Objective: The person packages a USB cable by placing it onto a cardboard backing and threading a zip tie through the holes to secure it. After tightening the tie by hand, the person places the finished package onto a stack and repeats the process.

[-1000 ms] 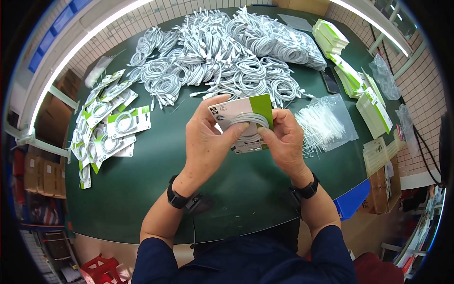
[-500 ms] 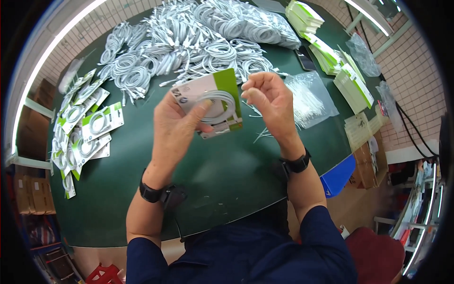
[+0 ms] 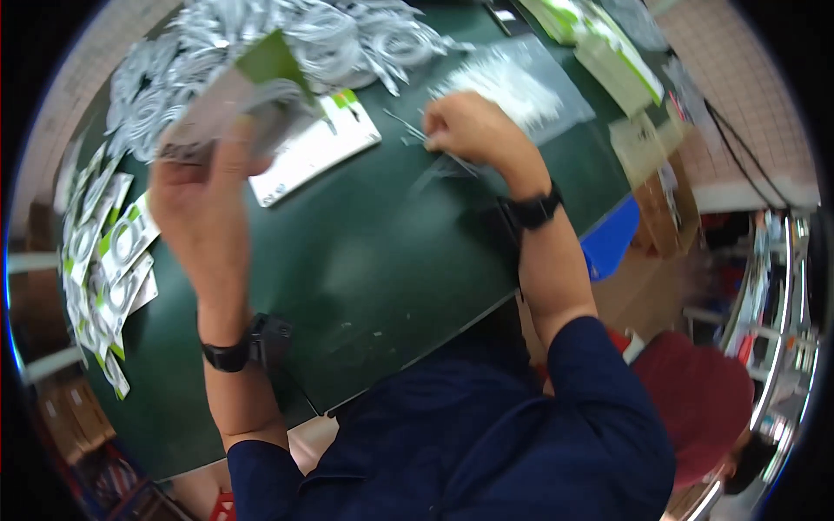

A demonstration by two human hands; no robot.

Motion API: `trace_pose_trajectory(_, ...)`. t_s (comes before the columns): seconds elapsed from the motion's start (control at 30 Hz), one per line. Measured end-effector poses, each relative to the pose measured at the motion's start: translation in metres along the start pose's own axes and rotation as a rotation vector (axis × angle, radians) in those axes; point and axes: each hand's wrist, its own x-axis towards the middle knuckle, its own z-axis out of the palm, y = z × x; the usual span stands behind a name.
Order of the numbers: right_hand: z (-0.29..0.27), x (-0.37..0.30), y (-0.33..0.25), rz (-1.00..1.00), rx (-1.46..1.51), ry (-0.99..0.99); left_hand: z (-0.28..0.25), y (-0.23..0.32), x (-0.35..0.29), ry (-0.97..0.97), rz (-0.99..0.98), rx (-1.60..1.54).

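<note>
My left hand (image 3: 204, 187) is raised over the left of the table, closed on a cable card (image 3: 208, 122), smeared by motion. The card is pale with a green end, and a coiled white cable shows on it. Just right of it, a white card with a green end (image 3: 326, 143) lies on the green table. My right hand (image 3: 478, 130) is low over the table with its fingers curled together. Loose thin white ties (image 3: 404, 122) lie at its fingertips. Whether a tie is between the fingers is hidden.
Bundles of coiled white cables (image 3: 321, 43) cover the far side. Finished-looking cable cards (image 3: 109, 269) are piled at the left. A clear bag of white ties (image 3: 556, 95) lies beyond my right hand. Green-and-white cards (image 3: 621, 65) are stacked far right, and a phone (image 3: 508, 17) lies beside them.
My left hand has swung left with the cable card. My right hand has moved left and down to the loose ties, its fingers curling in. A white card now shows on the table.
</note>
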Motion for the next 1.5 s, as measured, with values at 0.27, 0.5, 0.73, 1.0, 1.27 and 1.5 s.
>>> trace_pose_trajectory(0.27, 0.019, 0.022, -0.012, -0.104, -0.152, 0.101, -0.011, -0.017, 0.012, -0.075, 0.061, 0.042)
trace_pose_trajectory(0.5, 0.024, 0.025, -0.014, -0.118, -0.079, 0.263, -0.017, -0.034, 0.018, -0.071, 0.062, 0.104)
trace_pose_trajectory(0.73, -0.001, 0.013, -0.030, -0.290, 0.320, 0.542, 0.008, -0.010, 0.003, 0.079, 0.029, 0.478)
trace_pose_trajectory(1.0, 0.005, -0.013, -0.068, -0.256, 0.706, 0.583, 0.002, -0.019, -0.010, -0.044, 0.292, 0.382)
trace_pose_trajectory(1.27, 0.005, -0.010, -0.069, -0.475, 0.565, 0.723, 0.003, -0.031, -0.005, -0.156, 0.472, 0.304)
trace_pose_trajectory(1.5, 0.001, -0.010, -0.069, -0.581, 0.446, 0.816, 0.006, -0.037, -0.001, -0.221, 0.611, 0.391)
